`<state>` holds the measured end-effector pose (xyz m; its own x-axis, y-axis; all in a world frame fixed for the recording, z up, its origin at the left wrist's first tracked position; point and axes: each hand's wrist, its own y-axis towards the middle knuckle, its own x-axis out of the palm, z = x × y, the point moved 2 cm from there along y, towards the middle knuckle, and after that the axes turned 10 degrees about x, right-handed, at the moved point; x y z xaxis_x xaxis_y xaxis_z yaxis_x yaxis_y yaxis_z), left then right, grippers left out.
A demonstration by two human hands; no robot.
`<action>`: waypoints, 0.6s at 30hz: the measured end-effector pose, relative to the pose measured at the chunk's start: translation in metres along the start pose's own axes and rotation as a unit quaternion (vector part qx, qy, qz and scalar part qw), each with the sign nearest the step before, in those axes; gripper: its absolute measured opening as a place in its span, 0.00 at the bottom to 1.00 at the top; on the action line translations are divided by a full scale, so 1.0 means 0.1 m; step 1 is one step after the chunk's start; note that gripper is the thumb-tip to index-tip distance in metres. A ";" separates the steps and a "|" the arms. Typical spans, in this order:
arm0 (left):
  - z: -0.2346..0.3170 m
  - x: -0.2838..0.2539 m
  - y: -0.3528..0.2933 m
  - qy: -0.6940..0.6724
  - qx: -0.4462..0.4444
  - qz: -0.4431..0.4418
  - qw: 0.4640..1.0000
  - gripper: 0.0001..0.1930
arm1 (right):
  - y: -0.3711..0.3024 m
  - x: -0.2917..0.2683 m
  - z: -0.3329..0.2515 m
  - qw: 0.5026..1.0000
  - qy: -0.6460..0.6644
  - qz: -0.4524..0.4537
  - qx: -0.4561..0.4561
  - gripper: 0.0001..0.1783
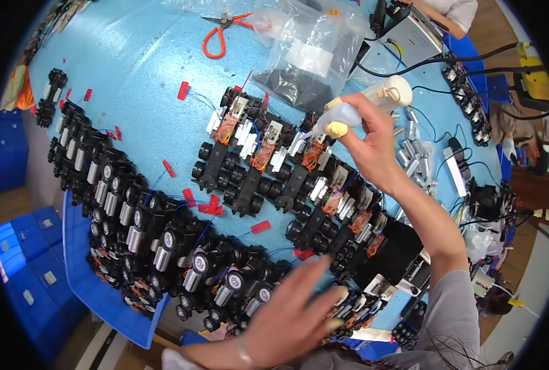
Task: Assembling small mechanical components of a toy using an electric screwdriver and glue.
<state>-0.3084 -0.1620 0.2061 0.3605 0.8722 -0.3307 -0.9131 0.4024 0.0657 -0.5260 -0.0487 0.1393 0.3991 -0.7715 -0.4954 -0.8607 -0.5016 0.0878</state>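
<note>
My right hand, with yellow covers on its fingertips, grips a small translucent squeeze bottle. The bottle's thin nozzle points down at a toy car chassis with a brown circuit board and coloured wires. Similar chassis stand beside it in a slanting row. Low in the picture my left hand is smeared by motion, its fingers apart and nothing seen in them. It hovers over or beside the near end of that row; whether it touches anything cannot be told.
Many black wheeled chassis crowd the left table edge above a blue tray. Red-handled cutters and a clear plastic bag lie at the back. A cream-coloured bottle, silvery cylinders and cables are on the right. Another person's arm shows at top right.
</note>
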 end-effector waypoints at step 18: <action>-1.30 -0.84 0.36 0.192 -0.069 -0.012 0.979 0.20 | 0.01 0.22 0.01 0.999 -0.029 -0.011 -0.035 0.12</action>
<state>-0.3966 -0.2571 0.1138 0.3078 0.6834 -0.6620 -0.9321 0.3563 -0.0655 -0.5187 -0.0661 0.1276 0.3968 -0.7375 -0.5465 -0.8267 -0.5459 0.1364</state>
